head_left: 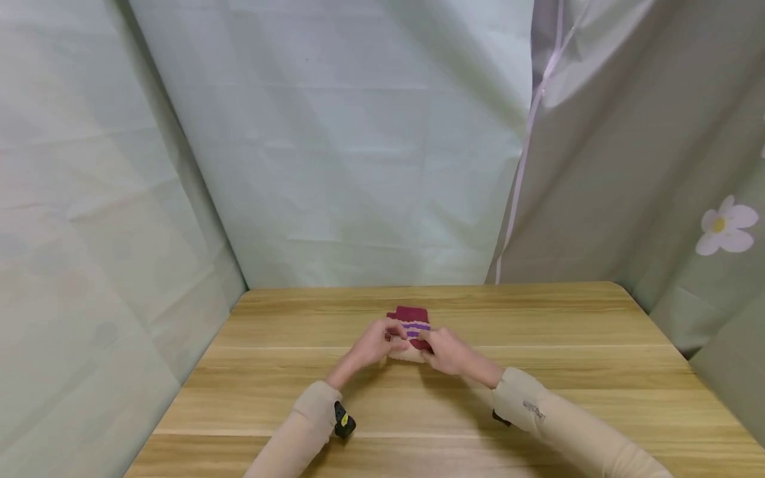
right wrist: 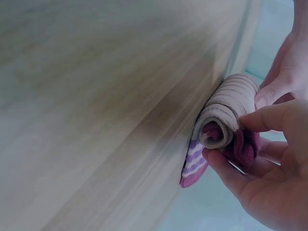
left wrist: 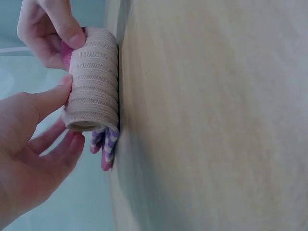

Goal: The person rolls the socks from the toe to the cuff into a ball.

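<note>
Head view: knitted glove roll [head_left: 408, 355] laid on wooden table [head_left: 538, 318], held between left hand [head_left: 378, 340] and right hand [head_left: 448, 352]. Left wrist view: near end of ribbed cream cuff [left wrist: 95, 79] clamped between left thumb and fingers; purple-and-white glove fingers [left wrist: 110, 147] seen against table. Right wrist view: coiled opposite end pinched by right thumb and forefinger.

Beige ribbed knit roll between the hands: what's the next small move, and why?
I'd probably turn the beige ribbed knit roll slightly away from the person: the left hand and right hand hold it near opposite ends, and the flat purple-striped knit part with a maroon end extends beyond it, not rolled in.
</note>
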`<act>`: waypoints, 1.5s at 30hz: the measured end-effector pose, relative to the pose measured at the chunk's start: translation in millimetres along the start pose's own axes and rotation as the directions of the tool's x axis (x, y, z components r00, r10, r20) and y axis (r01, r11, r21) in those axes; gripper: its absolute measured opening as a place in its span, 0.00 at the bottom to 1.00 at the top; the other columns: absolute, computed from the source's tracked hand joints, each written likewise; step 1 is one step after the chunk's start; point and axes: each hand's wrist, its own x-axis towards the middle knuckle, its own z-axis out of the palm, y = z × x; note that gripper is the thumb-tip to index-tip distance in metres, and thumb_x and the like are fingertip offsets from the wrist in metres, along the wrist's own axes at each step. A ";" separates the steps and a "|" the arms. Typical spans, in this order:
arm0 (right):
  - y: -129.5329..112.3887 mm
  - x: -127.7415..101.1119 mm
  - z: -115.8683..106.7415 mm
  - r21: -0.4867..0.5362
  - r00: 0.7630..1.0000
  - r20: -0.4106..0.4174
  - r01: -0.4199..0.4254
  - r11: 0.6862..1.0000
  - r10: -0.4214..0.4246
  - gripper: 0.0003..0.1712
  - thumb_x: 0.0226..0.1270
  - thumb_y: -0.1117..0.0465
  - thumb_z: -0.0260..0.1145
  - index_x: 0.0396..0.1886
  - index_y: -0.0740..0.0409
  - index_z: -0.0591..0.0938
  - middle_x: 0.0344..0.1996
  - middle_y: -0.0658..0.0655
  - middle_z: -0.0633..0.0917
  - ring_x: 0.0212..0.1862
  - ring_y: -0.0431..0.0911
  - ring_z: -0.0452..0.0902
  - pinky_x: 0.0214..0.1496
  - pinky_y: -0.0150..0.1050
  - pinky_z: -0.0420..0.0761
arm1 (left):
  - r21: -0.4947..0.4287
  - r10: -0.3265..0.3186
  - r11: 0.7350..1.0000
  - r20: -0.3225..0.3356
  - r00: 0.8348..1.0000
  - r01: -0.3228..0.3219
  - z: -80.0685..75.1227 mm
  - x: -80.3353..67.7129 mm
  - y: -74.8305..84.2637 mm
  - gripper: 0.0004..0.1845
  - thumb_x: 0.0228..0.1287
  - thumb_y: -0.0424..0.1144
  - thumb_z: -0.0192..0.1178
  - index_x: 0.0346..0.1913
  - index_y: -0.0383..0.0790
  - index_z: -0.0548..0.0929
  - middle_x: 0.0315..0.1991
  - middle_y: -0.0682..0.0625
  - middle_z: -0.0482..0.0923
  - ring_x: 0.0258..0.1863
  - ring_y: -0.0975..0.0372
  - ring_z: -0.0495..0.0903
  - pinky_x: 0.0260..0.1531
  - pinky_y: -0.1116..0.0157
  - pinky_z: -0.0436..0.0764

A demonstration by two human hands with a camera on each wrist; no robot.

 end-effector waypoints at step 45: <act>6.8 6.8 12.1 -0.118 0.987 -0.158 -0.018 0.993 -0.001 0.22 0.55 0.61 0.75 0.45 0.69 0.80 0.39 0.68 0.84 0.41 0.55 0.83 0.37 0.42 0.84 | 0.241 0.012 0.970 0.129 0.992 -0.043 2.1 21.8 4.3 0.14 0.53 0.31 0.69 0.45 0.34 0.85 0.42 0.44 0.86 0.36 0.62 0.79 0.37 0.67 0.79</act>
